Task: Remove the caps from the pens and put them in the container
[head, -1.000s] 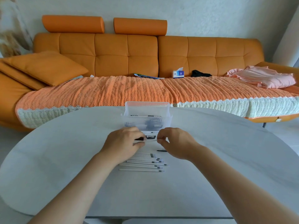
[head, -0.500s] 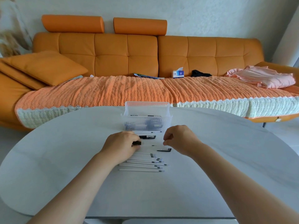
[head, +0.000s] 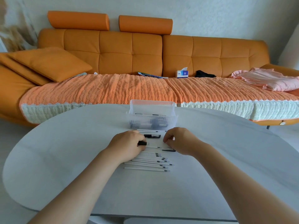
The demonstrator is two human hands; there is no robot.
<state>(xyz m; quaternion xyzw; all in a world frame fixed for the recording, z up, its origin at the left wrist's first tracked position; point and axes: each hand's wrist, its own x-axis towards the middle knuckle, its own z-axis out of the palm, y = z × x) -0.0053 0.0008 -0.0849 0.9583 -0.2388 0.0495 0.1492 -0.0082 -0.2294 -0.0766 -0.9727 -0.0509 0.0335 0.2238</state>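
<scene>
— How far along was it?
— Well along. Dark caps lay in the clear container [head: 152, 118], and a row of uncapped pens [head: 145, 162] lay nearer than the container on the bench [head: 64, 159].
— The grips?
— The left grip [head: 129, 143] pinched a black cap [head: 142, 143] near the container. The right grip [head: 179, 140] was curled, and I couldn't tell whether it held anything.

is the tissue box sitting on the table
No, the tissue box sits on the sofa, beyond the table.
</scene>
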